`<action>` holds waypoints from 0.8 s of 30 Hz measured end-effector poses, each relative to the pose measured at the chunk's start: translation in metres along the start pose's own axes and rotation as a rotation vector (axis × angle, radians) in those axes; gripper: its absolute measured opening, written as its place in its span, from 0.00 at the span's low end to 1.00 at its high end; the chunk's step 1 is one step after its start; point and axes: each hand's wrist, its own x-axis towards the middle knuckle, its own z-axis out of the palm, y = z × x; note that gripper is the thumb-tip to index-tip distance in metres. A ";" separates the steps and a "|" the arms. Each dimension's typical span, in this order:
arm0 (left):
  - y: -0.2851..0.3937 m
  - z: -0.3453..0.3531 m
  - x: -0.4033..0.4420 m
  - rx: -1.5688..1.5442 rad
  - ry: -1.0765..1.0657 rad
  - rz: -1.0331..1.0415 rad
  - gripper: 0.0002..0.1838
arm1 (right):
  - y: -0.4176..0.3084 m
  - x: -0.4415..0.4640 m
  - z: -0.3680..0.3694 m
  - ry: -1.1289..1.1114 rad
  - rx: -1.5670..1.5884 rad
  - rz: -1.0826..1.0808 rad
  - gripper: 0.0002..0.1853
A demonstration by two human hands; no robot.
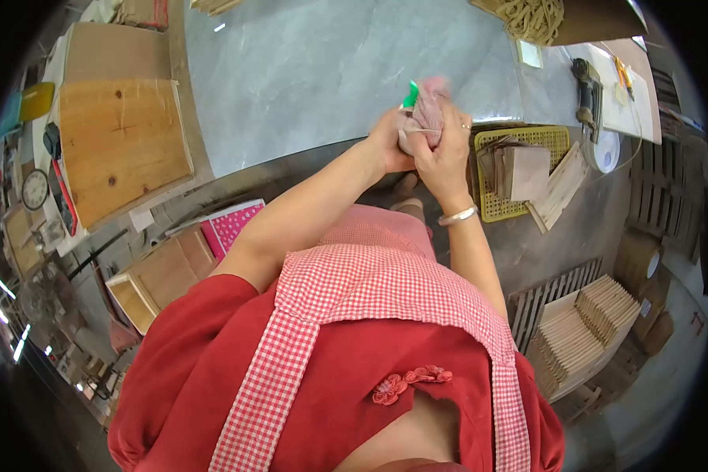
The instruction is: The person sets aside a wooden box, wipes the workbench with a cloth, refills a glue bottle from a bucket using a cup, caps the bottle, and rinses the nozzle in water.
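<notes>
A crumpled pinkish-white cloth [426, 116] is bunched between my two hands, just off the near edge of the grey tabletop [307, 79]. My left hand [389, 143] grips it from the left, fingers curled and partly hidden. From the right, my right hand [447, 149] closes round the same cloth with its thumb pressed on the front. A small bright green piece [411, 94] sticks out at the cloth's upper left; I cannot make out what it belongs to. The cloth's top end is slightly blurred.
Right of my hands, a yellow plastic basket [489, 206] holds thin wooden boards [529, 173]. A nail-gun-like tool [587, 90] lies farther right. Slatted wooden pieces [570, 338] are stacked at lower right. A wooden panel [122, 149] is at left, above an open wooden box [161, 275].
</notes>
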 end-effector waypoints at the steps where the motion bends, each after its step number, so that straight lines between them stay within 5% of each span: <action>1: -0.008 0.013 -0.009 0.158 0.125 0.115 0.24 | -0.006 -0.003 0.005 -0.030 -0.027 0.048 0.20; 5: -0.018 0.002 -0.028 0.115 0.173 0.057 0.19 | -0.014 -0.017 -0.004 -0.171 0.017 0.124 0.21; 7: -0.019 -0.005 -0.025 0.124 0.028 -0.026 0.19 | -0.013 -0.024 -0.016 -0.167 0.004 0.056 0.22; 9: -0.025 -0.014 -0.024 0.092 0.231 -0.126 0.19 | -0.009 -0.034 -0.024 -0.205 0.075 0.072 0.21; 14: -0.028 -0.047 -0.024 0.137 0.273 -0.262 0.17 | 0.008 -0.054 -0.030 -0.145 0.198 0.106 0.18; 17: -0.039 -0.063 -0.022 0.177 0.204 -0.374 0.19 | 0.032 -0.079 -0.031 -0.150 0.352 0.316 0.17; 19: -0.055 -0.076 -0.013 0.240 0.537 -0.368 0.22 | 0.059 -0.101 -0.028 0.059 0.547 0.592 0.12; 21: -0.061 -0.113 0.003 0.161 0.515 -0.355 0.24 | 0.127 -0.131 -0.021 0.148 0.614 0.717 0.10; 24: -0.066 -0.156 0.037 0.100 0.693 -0.260 0.24 | 0.201 -0.157 -0.009 0.269 0.033 0.577 0.15</action>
